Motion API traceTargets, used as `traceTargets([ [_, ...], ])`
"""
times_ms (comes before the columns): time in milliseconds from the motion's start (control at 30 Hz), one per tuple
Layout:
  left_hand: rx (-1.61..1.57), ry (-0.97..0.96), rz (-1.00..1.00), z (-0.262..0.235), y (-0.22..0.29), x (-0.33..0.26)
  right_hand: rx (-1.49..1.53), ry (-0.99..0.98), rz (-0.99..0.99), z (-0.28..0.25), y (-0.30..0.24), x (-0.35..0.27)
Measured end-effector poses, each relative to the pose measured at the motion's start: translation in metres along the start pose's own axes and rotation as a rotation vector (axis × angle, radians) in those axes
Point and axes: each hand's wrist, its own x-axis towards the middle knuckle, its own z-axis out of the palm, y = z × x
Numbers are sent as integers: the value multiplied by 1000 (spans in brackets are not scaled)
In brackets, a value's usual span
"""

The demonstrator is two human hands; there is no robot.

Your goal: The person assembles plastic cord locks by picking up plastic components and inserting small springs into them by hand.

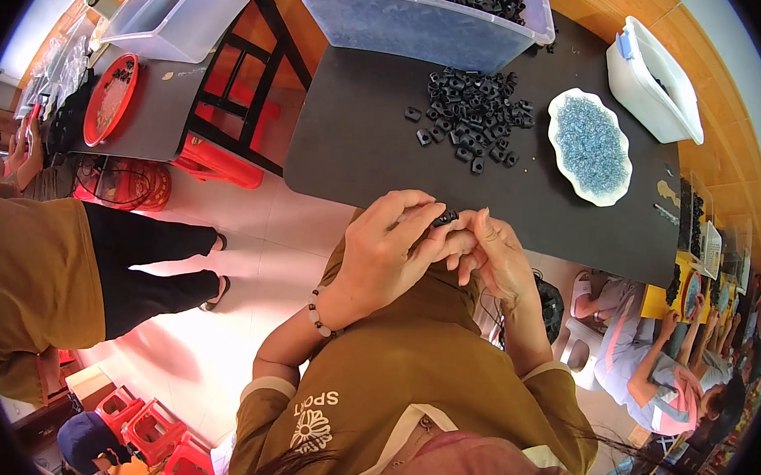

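Close to my chest, my left hand (386,251) and my right hand (496,256) meet at the near edge of the black table (361,139). Between their fingertips sits one small black plastic part (445,216), held by both hands. A loose pile of the same black parts (473,116) lies in the middle of the table beyond my hands. To its right stands a white scalloped dish (592,146) filled with tiny blue-grey pieces.
A large clear bin (413,19) of black parts stands at the table's far edge, a white lidded tub (656,76) at the far right. A person in brown stands at left; another sits at right. Red stools are on the floor.
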Motion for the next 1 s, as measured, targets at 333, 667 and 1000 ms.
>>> traceTargets([
  [333,15,-36,-44,4,3,-1,-330,145,-148,0,-13,-8],
  [667,-3,-86,-35,9,7,2,-396,202,-189,1,-18,-7],
  [1000,-38,-130,3,17,5,5,-492,226,-268,0,-20,-6],
])
